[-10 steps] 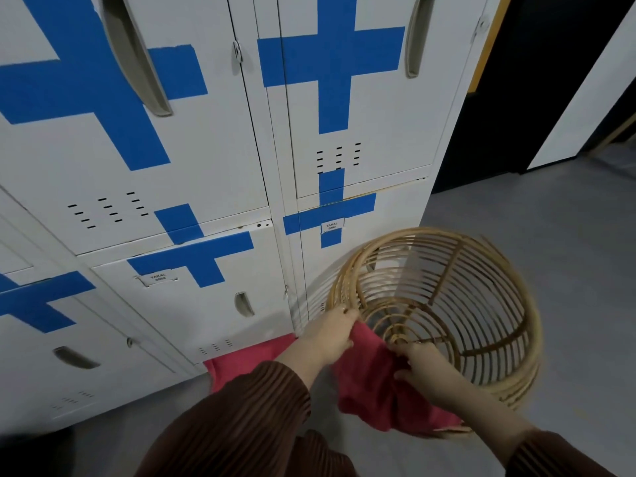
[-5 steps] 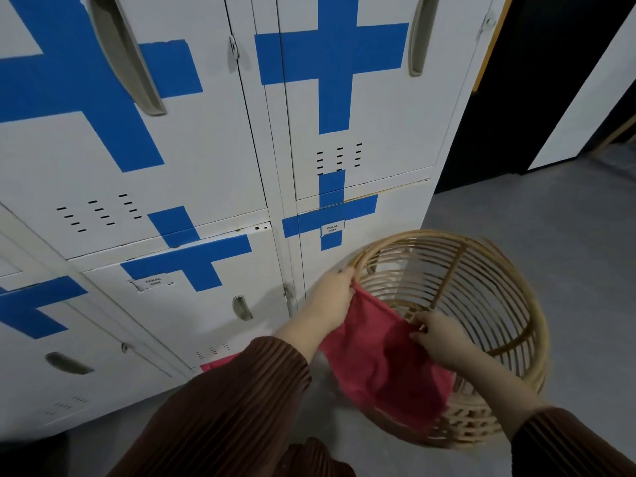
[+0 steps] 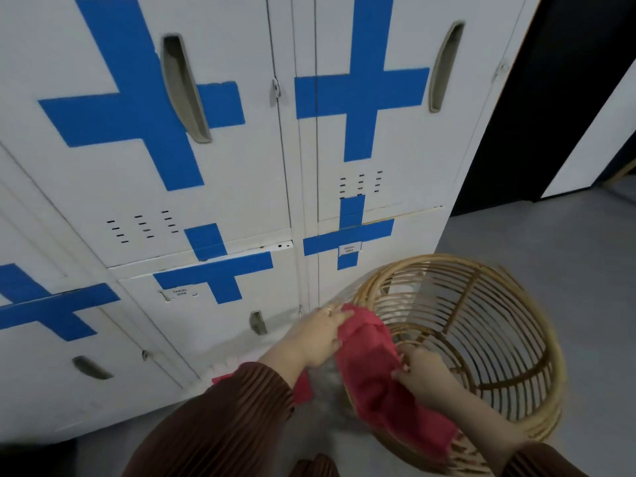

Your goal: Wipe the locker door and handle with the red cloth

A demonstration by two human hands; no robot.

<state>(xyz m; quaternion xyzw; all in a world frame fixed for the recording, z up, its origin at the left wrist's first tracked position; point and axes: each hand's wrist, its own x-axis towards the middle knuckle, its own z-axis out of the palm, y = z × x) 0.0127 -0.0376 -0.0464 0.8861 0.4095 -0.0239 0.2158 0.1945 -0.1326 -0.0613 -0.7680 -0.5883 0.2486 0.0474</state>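
Note:
A red cloth [image 3: 375,370] hangs stretched between both hands over the near rim of a wicker basket. My left hand [image 3: 318,335] pinches its upper corner, and my right hand [image 3: 418,371] grips its right edge lower down. White lockers with blue tape crosses fill the wall ahead. The nearest upper locker door [image 3: 389,139] has a long recessed handle [image 3: 444,67]; the door to its left has its own handle [image 3: 184,87]. A second piece of red cloth [image 3: 301,387] lies on the floor under my left sleeve, mostly hidden.
The round wicker basket [image 3: 488,342] stands tilted on the grey floor, right of the lockers. Lower locker doors [image 3: 220,321] with small handles sit just above floor level. A dark opening and a white panel [image 3: 595,125] lie to the right.
Both hands have lifted the red cloth up along the basket's rim. The view has tilted upward, so the upper locker handles show more fully.

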